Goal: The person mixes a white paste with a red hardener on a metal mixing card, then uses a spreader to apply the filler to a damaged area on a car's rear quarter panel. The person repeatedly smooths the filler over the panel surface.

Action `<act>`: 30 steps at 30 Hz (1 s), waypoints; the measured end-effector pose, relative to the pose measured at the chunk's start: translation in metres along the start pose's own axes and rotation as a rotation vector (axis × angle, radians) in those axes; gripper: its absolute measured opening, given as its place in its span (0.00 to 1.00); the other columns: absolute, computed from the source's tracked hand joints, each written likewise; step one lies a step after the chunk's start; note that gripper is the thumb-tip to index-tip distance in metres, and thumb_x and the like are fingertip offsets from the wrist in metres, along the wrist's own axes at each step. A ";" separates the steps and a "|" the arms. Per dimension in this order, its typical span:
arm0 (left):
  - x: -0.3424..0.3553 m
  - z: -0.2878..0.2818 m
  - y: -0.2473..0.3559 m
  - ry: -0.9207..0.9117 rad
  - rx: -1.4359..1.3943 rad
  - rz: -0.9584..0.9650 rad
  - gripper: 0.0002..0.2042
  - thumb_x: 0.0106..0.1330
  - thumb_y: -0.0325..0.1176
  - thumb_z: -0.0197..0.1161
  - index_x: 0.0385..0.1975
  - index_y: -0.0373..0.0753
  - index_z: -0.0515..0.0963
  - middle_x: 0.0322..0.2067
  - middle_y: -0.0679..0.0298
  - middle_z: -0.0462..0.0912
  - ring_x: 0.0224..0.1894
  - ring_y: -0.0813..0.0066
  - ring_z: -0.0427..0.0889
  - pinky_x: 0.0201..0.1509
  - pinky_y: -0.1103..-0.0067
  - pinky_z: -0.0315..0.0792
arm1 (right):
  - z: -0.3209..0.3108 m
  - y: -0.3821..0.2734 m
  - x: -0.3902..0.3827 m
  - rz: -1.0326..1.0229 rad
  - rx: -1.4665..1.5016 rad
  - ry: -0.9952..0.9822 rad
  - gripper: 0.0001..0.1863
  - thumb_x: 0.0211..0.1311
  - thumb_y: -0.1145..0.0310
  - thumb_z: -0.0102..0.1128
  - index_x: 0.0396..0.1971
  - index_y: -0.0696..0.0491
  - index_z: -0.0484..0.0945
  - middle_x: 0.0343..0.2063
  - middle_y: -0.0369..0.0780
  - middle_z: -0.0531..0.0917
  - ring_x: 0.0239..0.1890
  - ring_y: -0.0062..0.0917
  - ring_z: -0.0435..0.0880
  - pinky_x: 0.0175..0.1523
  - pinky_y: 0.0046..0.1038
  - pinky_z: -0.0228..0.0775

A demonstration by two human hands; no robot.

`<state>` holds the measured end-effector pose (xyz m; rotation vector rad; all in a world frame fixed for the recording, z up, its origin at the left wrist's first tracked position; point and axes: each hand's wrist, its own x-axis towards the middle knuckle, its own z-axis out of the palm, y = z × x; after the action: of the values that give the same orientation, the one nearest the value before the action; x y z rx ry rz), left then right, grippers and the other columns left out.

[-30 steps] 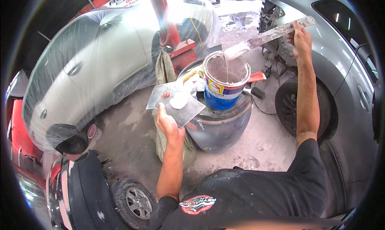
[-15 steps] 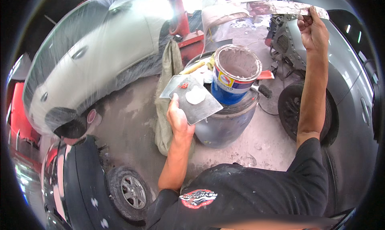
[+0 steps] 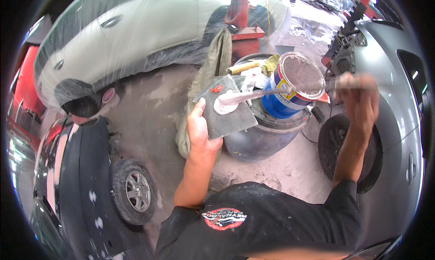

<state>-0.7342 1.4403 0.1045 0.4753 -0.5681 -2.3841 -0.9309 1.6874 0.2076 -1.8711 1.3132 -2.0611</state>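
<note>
Moving down from its raised position in the earlier frame, the flat stick is now extending across the mouth of the blue tin toward the gray plate. Its pale, coated end is meeting or hanging just above the white mound; contact is not showing clearly. Fingers of the right hand appear to be grasping the stick's opposite end, motion blur obscuring exact placement. The left hand is gripping the plate's near edge, thumb lying on top, other fingers remaining hidden beneath. A red dab is lying just beside the mound. The tin is standing on the dark drum. For clean transfer, the operator should be holding the plate level, keeping the coated end low, and directing paste away from the red dab.
</note>
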 end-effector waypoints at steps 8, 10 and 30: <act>0.033 -0.031 -0.019 -0.008 -0.040 0.048 0.19 0.76 0.38 0.42 0.59 0.34 0.68 0.53 0.53 0.78 0.49 0.55 0.83 0.40 0.56 0.82 | -0.014 -0.020 0.005 -0.091 -0.264 -0.207 0.18 0.74 0.58 0.49 0.42 0.60 0.76 0.35 0.54 0.83 0.37 0.40 0.83 0.38 0.39 0.76; 0.036 -0.033 -0.028 0.029 0.082 0.165 0.19 0.76 0.37 0.44 0.59 0.33 0.68 0.53 0.54 0.77 0.51 0.58 0.82 0.46 0.59 0.81 | -0.020 -0.014 0.008 -0.095 -0.099 -0.153 0.17 0.77 0.61 0.44 0.43 0.61 0.76 0.38 0.53 0.84 0.39 0.40 0.85 0.40 0.39 0.78; 0.017 -0.045 -0.036 -0.198 0.058 0.146 0.21 0.77 0.38 0.45 0.60 0.29 0.66 0.55 0.54 0.76 0.56 0.63 0.79 0.61 0.68 0.74 | -0.165 -0.032 -0.040 -0.034 0.022 0.597 0.13 0.73 0.66 0.52 0.47 0.59 0.78 0.45 0.46 0.84 0.48 0.34 0.85 0.53 0.33 0.82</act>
<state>-0.7434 1.4425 0.0450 0.2152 -0.7355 -2.2930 -1.0439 1.8176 0.2128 -1.3115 1.3414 -2.7649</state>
